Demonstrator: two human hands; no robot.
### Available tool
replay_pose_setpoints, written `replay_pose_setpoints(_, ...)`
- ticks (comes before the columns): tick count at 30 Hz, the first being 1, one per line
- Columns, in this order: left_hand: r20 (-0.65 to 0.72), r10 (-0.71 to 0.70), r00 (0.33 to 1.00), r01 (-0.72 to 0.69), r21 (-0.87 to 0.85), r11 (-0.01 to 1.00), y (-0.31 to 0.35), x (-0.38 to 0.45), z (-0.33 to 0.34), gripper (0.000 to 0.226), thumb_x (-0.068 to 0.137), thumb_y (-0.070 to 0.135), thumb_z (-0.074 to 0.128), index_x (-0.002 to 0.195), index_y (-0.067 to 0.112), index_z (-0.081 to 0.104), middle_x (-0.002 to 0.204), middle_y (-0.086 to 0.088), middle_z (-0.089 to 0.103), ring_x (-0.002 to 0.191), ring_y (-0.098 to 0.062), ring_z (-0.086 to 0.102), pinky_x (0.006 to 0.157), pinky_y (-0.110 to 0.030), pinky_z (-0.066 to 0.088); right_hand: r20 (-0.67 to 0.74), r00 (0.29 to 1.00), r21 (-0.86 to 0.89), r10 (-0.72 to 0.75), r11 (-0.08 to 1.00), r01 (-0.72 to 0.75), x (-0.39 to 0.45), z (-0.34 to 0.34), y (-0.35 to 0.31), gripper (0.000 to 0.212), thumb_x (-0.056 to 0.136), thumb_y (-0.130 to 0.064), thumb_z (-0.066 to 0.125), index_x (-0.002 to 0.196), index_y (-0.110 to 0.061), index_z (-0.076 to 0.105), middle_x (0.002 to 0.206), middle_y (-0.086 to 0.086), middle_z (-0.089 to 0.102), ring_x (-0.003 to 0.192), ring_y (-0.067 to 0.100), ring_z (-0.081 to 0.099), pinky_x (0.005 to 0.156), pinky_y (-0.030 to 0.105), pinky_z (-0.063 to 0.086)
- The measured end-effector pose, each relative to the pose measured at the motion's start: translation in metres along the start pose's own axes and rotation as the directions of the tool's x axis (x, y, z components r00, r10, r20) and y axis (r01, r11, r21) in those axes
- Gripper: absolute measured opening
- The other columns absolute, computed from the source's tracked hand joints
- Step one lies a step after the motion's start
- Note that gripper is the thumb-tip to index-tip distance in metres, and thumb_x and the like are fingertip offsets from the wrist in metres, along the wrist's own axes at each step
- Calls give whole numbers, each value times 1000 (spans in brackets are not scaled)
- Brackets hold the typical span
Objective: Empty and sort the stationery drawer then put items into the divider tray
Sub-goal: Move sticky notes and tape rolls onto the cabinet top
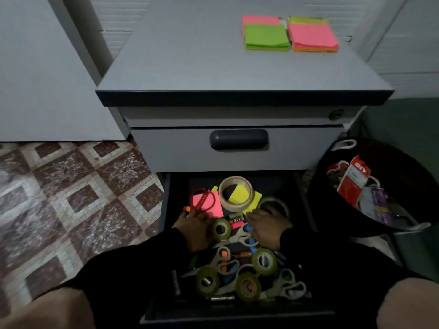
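Observation:
The open bottom drawer (237, 315) holds mixed stationery. At its back lie a pink sticky pad (215, 206) with red scissors (202, 198) on it, a wide paper tape roll (235, 193) and a yellow sticky pad (255, 198). Several clear tape rolls (264, 261), grey-handled scissors (288, 284) and batteries (235, 219) fill the front. My left hand (194, 225) lies palm down, fingertips at the pink pad and the scissors' handle. My right hand (267, 225) lies palm down at the yellow pad's near edge, partly over a clear tape ring (276, 201); its grip is hidden. No divider tray is in view.
Green and pink sticky pads (267, 36) (313, 38) sit on the cabinet top (190, 67). The drawer above (237, 148) is closed. A black bin (332, 210) with packaging stands at the right. Patterned floor lies to the left. My knees frame the drawer's front.

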State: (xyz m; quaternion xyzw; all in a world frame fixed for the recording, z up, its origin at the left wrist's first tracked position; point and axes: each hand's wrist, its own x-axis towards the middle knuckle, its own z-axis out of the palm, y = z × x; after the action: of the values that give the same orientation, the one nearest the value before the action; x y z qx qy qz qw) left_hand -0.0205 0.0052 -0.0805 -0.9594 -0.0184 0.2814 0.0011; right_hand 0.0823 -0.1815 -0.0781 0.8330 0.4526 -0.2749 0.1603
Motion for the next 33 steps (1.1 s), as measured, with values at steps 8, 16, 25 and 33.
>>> replay_pose_setpoints(8, -172, -93, 981, 27, -353, 935, -10, -4, 5, 57, 92, 34, 49, 145, 26, 30, 146, -5, 38, 131, -28, 40, 107, -38, 36, -197, 969, 351, 147, 934, -70, -6, 4, 2, 29, 96, -24, 41, 107, -15, 65, 116, 10, 61, 111, 27, 52, 95, 34, 38)
replay_pose_setpoints(16, 10, -425, 905, 191, -903, 385, -23, 18, 2, 68, 92, 26, 55, 147, 15, 16, 138, -13, 49, 121, -31, 53, 101, -36, 41, -204, 915, 469, 349, 855, -221, 13, 6, 26, 46, 95, -24, 45, 140, -17, 38, 147, 3, 35, 133, 28, 31, 109, 36, 31)
replay_pose_setpoints(25, -72, -523, 849, 194, -878, 437, -27, 22, 0, 32, 90, 20, 58, 116, 2, 57, 111, -19, 64, 97, -32, 63, 84, -35, 52, -186, 900, 507, 394, 823, -255, 26, 7, 14, 67, 95, -33, 50, 150, -17, 17, 154, 5, 24, 142, 26, 21, 113, 37, 23)
replay_pose_setpoints(33, -92, -517, 851, 177, -877, 448, -24, 19, -3, 29, 94, 1, 43, 119, 0, 56, 114, -20, 63, 104, -30, 60, 77, -27, 41, -212, 842, 511, 497, 790, -338, 23, -5, 17, 37, 96, -31, 47, 132, -21, 48, 138, 6, 42, 132, 29, 32, 108, 43, 25)
